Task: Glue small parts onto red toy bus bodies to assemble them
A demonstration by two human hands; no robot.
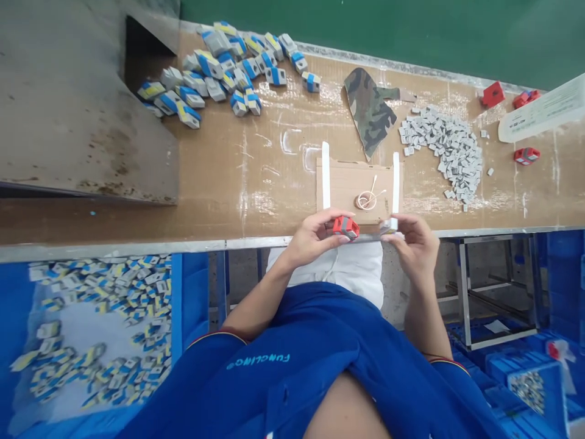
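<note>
Clamped red plastic block in left hand, pinched small pale piece in right hand, just apart, lower centre of frame.

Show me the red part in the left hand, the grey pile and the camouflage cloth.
Red part [339, 226], head view, on its red side.
Grey pile [457, 152], head view, on its middle.
Camouflage cloth [368, 110], head view, on its middle.
</note>
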